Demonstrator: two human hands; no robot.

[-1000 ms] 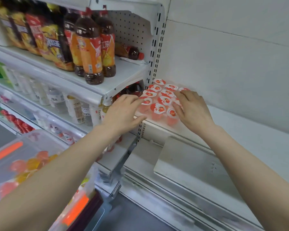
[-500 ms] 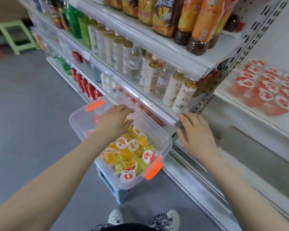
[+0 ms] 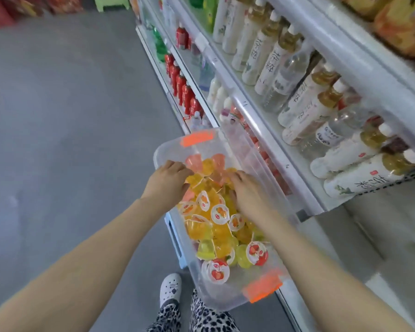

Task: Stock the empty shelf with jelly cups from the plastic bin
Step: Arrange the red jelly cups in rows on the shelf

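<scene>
A clear plastic bin (image 3: 256, 161) with orange handles sits low in front of me. It holds a heap of jelly cups (image 3: 216, 226): yellow, orange, and a few pink ones at the far end. My left hand (image 3: 167, 182) is inside the bin at its left wall, fingers bent down beside a pink cup (image 3: 194, 162), fingertips hidden. My right hand (image 3: 248, 191) lies over the pile a little to the right, its fingers stretched toward the pink and orange cups. The shelf with the red cups is out of view.
The bin rests on a light blue stool (image 3: 174, 238). White shelving (image 3: 304, 130) full of drink bottles runs along the right. A bare white lower shelf (image 3: 388, 248) lies at the right. Grey floor (image 3: 58, 140) spreads left. My shoe (image 3: 170, 287) stands just below the bin.
My hands left the red cups on the shelf and the view swung down and left. The left hand entered the bin first; now both hands are on the pile.
</scene>
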